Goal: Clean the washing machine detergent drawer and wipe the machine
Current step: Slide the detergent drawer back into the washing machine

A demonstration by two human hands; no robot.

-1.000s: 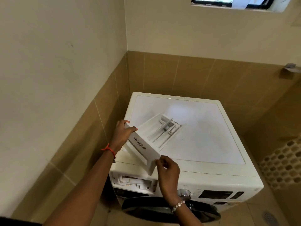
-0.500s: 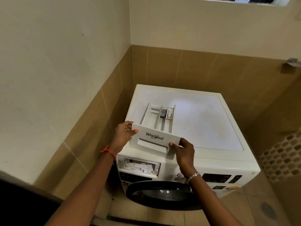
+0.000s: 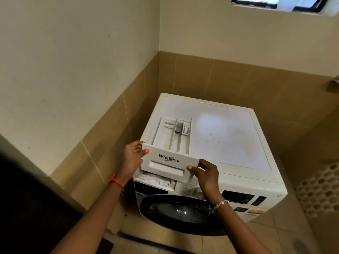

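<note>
A white front-loading washing machine (image 3: 229, 136) stands in a tiled corner. Its white detergent drawer (image 3: 169, 143), marked Whirlpool on the front panel, is out of the machine and lies over the top's front left edge, compartments pointing toward the back wall. My left hand (image 3: 132, 158) grips the left end of the drawer's front panel. My right hand (image 3: 205, 173) pinches the panel's lower right corner. Below the panel the empty drawer slot (image 3: 157, 180) is open, with white residue inside.
The dark round door (image 3: 181, 213) and the control panel (image 3: 238, 197) face me below the hands. Tan tiled walls close in at the left and back. A window (image 3: 278, 2) sits high up. A floor drain (image 3: 299, 246) lies at the lower right.
Both hands have turned the drawer from a slanted position to square with the machine, its front panel now facing me above the open slot. The camera has pulled back a little.
</note>
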